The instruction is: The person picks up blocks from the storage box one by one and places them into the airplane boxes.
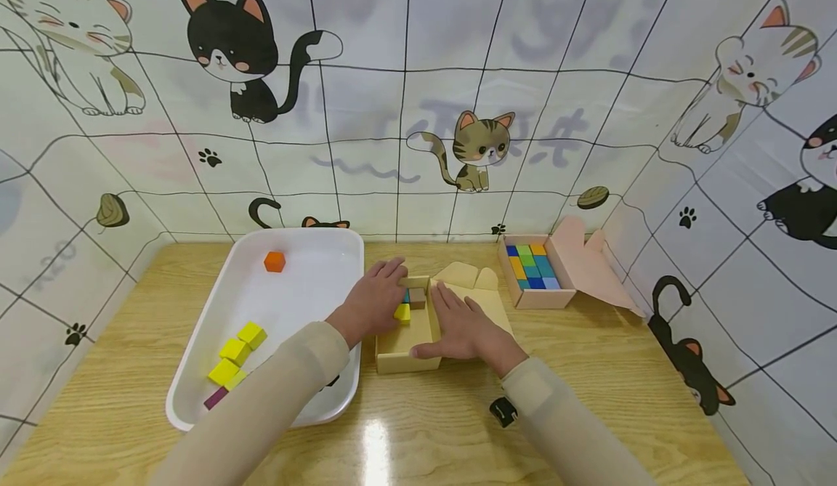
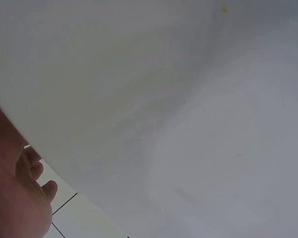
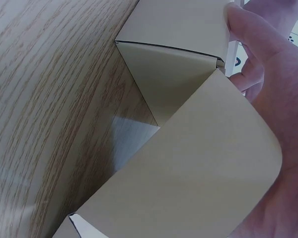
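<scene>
Head view, right hand spread, left unclear

- Beige rectangular cardboard box: matt, smooth, stiff paperboard walls and flaps.
- White rounded rectangular plastic tray, left of the beige box: smooth, lightly glossy.
- Yellow cubes and orange cube, left of the beige box: smooth, flat-coloured; wood or plastic cannot be told.
- Pale pink rectangular cardboard box, right of the beige box: matt, smooth.
- Light-brown wood-grained tabletop, beneath the beige box: glossy, mirroring light.
- White cat-printed sheet, behind the beige box: thin, wrinkled, faintly see-through.
- Beige sleeves, nearer than the beige box: matt cloth.
</scene>
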{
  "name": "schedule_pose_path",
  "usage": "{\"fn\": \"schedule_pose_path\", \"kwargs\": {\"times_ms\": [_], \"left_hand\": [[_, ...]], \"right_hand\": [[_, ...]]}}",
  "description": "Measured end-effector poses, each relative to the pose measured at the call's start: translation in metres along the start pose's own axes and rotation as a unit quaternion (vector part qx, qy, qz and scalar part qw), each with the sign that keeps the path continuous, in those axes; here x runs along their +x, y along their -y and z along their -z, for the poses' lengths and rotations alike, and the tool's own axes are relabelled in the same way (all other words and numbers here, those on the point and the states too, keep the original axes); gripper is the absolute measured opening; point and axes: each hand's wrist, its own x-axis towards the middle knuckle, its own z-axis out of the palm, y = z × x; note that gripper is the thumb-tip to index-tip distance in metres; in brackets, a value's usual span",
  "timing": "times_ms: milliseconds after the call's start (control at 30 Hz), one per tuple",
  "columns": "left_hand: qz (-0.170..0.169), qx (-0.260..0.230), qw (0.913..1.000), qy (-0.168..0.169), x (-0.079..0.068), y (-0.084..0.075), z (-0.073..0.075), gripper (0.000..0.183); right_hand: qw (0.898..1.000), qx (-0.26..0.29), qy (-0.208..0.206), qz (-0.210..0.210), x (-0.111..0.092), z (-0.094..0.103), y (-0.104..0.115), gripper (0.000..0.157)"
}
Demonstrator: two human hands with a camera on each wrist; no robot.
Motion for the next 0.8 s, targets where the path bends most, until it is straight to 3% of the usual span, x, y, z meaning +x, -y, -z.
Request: {"fn": "schedule_pose_path", "kwargs": {"times_ms": [467, 600, 800], "left_hand": [[0.006, 0.024, 0.9997, 0.006, -0.002, 0.001, 0.001, 0.036], [0.007, -0.012, 0.9998, -0.012, -0.005, 0.008, 0.004, 0.031], [0.019, -0.079, 0.9935, -0.079, -0.016, 0.033, 0.015, 0.028]], "right_hand": [[1.0, 0.0, -0.001, 0.002, 0.0, 0.001, 0.0, 0.117], [1.0, 0.001, -0.001, 0.002, -0.001, 0.001, 0.0, 0.117], [1.0, 0.005, -0.002, 0.001, -0.002, 0.001, 0.001, 0.116]]}}
